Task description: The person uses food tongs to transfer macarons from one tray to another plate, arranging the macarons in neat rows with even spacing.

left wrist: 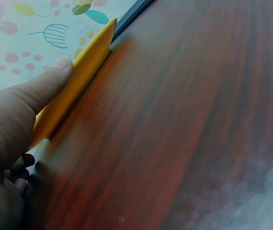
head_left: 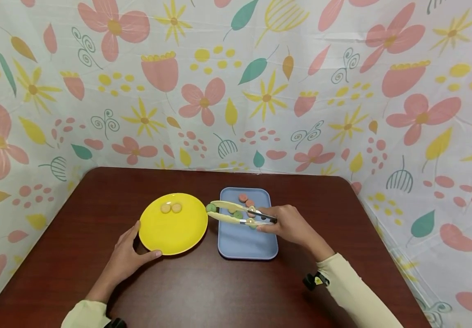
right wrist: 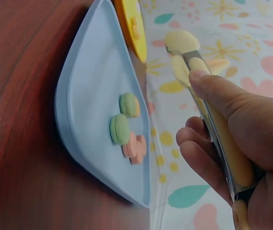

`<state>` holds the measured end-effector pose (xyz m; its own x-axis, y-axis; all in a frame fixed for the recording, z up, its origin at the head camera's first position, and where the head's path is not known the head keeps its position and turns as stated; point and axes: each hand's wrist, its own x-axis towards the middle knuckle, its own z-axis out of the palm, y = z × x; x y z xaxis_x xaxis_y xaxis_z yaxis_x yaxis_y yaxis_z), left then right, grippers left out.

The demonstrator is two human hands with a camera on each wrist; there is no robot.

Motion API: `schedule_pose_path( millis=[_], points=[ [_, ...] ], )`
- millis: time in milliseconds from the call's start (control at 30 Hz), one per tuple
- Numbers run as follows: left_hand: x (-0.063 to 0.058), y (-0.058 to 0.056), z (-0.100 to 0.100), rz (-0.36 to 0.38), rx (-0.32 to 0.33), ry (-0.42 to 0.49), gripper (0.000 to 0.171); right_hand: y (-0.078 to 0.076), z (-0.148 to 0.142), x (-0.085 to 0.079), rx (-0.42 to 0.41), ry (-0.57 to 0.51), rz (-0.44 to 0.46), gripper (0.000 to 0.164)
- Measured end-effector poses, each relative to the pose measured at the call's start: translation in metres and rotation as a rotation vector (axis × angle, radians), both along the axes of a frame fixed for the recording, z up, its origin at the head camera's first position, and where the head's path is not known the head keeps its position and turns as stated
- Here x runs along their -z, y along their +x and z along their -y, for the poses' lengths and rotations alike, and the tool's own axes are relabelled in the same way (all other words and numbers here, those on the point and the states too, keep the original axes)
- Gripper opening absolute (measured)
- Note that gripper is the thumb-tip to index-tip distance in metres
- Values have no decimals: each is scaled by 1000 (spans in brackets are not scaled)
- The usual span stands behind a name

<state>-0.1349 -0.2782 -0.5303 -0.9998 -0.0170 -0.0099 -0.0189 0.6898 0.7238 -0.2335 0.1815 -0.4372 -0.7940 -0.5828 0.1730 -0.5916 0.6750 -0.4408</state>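
Observation:
My left hand (head_left: 126,255) holds the near-left rim of a round yellow plate (head_left: 174,239); in the left wrist view, the thumb lies along the plate's edge (left wrist: 81,72). Two pale yellow macarons (head_left: 171,208) sit towards the plate's far side. With my right hand (head_left: 287,223) I grip a pair of cream-tipped metal tongs (head_left: 228,219), which reach left across a blue tray (head_left: 248,246). Between the tong tips, by the plate's right rim, is a green macaron (head_left: 211,207). Green macarons (right wrist: 119,129) and pink macarons (right wrist: 135,148) lie on the tray, partly hidden by the tongs in the head view.
Plate and tray stand side by side on a dark brown wooden table (head_left: 195,291), with a narrow gap between them. Behind the table's far edge hangs a flower-patterned cloth (head_left: 228,68), which also runs along both sides.

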Motion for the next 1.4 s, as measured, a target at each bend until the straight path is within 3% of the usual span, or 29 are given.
schedule_pose_path(
  millis=[267,733,1000,1400],
  points=[
    [0,1,0,3,-3,-5,129,-4,16,0,-8,6,30,61],
    [0,0,1,-5,0,-11,128,-20,41,4,-65,35,-18,63],
    [2,0,0,1,-7,-9,128,-30,53,3,-82,68,-50,54],
    [1,0,0,-12,-8,-7,128,-42,66,16,-113,96,-100,51]
  ],
)
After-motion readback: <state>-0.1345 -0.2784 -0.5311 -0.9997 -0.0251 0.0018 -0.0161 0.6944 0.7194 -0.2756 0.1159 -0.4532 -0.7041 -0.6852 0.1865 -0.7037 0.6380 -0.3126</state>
